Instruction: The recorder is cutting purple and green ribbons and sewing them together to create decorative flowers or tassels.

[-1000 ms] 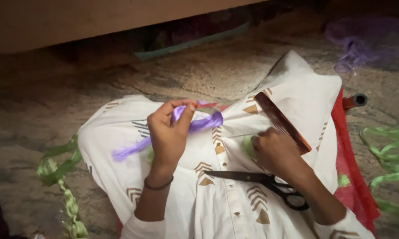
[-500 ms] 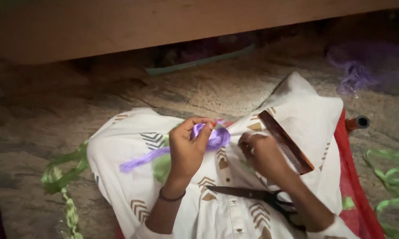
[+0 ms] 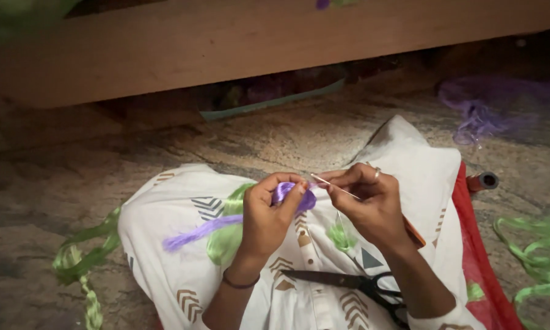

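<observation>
My left hand [image 3: 269, 217] pinches a folded purple ribbon [image 3: 290, 194] above my lap; the ribbon's loose tail [image 3: 195, 233] trails left over the white patterned cloth [image 3: 183, 263]. My right hand [image 3: 369, 205] holds a thin needle [image 3: 336, 186] whose tip points at the purple fold. A ring shows on one right finger. Green ribbon [image 3: 226, 235] lies under my left hand. Black scissors [image 3: 354, 282] rest on the cloth near my right forearm.
A brown comb [image 3: 414, 231] is partly hidden behind my right hand. Green ribbon strands lie on the floor at left [image 3: 82, 256] and right [image 3: 534, 244]. A purple mesh heap [image 3: 488, 107] sits far right. A wooden bed frame [image 3: 256, 36] spans the top.
My right hand left the comb and lifted a needle toward the purple ribbon. My left hand gathered the ribbon into a tighter fold. The view shifted slightly downward.
</observation>
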